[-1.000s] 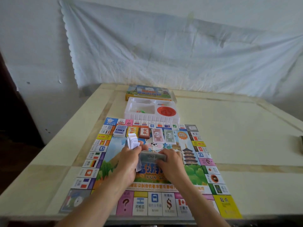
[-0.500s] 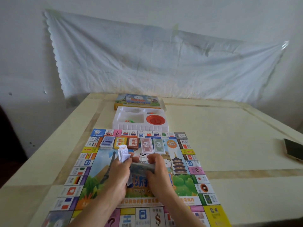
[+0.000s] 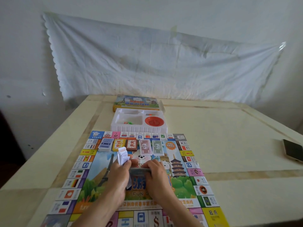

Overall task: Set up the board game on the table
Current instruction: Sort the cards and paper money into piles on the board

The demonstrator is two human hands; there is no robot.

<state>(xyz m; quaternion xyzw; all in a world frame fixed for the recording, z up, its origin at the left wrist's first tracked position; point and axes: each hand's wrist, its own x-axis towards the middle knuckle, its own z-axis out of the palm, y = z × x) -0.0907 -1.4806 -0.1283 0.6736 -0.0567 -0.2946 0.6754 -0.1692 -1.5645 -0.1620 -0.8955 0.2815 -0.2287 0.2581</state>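
The game board (image 3: 96, 185) lies flat on the table (image 3: 221, 136), directly beneath both hands. The left hand (image 3: 118, 176) grasps a stack of small cards (image 3: 123, 155), which stands fanned above its fingers. The right hand (image 3: 157, 176) is curled over a grey banknote bundle (image 3: 140, 171), held between the two hands just above the board. Whether the left hand also pinches this bundle cannot be told from this angle.

Beyond the fingertips, a row lies on the board:
- blue deck (image 3: 106, 143), ahead and left of the left hand
- yellow deck (image 3: 119, 144)
- brown deck (image 3: 132, 144)
- pink notes (image 3: 145, 147)
- green notes (image 3: 157, 147), ahead of the right hand

Further ahead, a white tray (image 3: 139, 128) touches the board's far edge and holds a red disc (image 3: 154, 120). The box lid (image 3: 136, 102) sits just behind it. A phone (image 3: 293, 151) lies well to the right of the right hand.
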